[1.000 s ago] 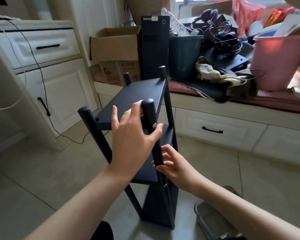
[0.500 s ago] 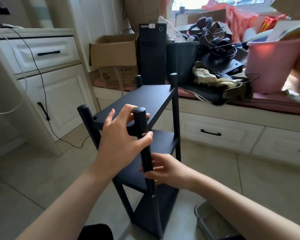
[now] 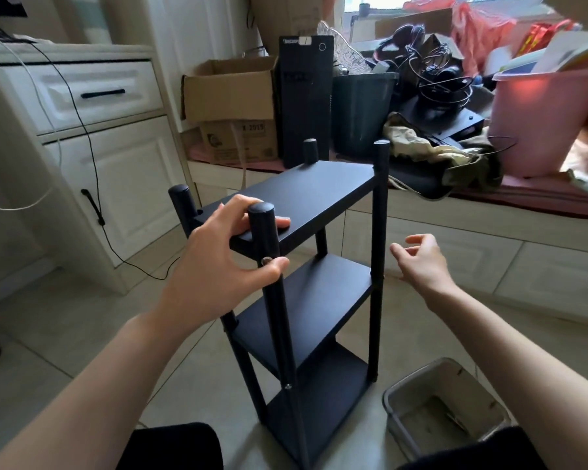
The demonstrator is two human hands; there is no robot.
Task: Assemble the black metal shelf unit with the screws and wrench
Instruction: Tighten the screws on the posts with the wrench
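Black three-tier metal shelf unit (image 3: 306,290) w/ four round posts, upright on pale tiled floor (image 3: 65,334), centre of view; all positions below given rel. to shelf unit.

Left hand (image 3: 218,262): grip on near front post (image 3: 269,266) & front edge of top tier; fingers curled over top tier, thumb pressed vs. post just beside small silver screw head (image 3: 265,261). Second screw head (image 3: 287,386) lower on same post, near bottom tier.

Right hand (image 3: 421,259): right of shelf unit, level w/ middle tier, apart from it; grip loose, fingers relaxed & slightly curled, holding nothing.

Grey rectangular plastic tub (image 3: 445,407): on floor, lower right of shelf unit, near its base; contents too blurred to tell. Wrench not identifiable.

Behind shelf unit: low window bench w/ white drawers (image 3: 455,245) carrying brown cardboard box (image 3: 231,86), tall black computer tower (image 3: 304,100), dark green plastic bin (image 3: 362,113), tangle of black cables & headphones (image 3: 435,72), pink plastic bucket (image 3: 543,120).

Left of shelf unit: white cabinet w/ black handles (image 3: 92,137); thin black cable (image 3: 92,171) hanging down its front to floor.
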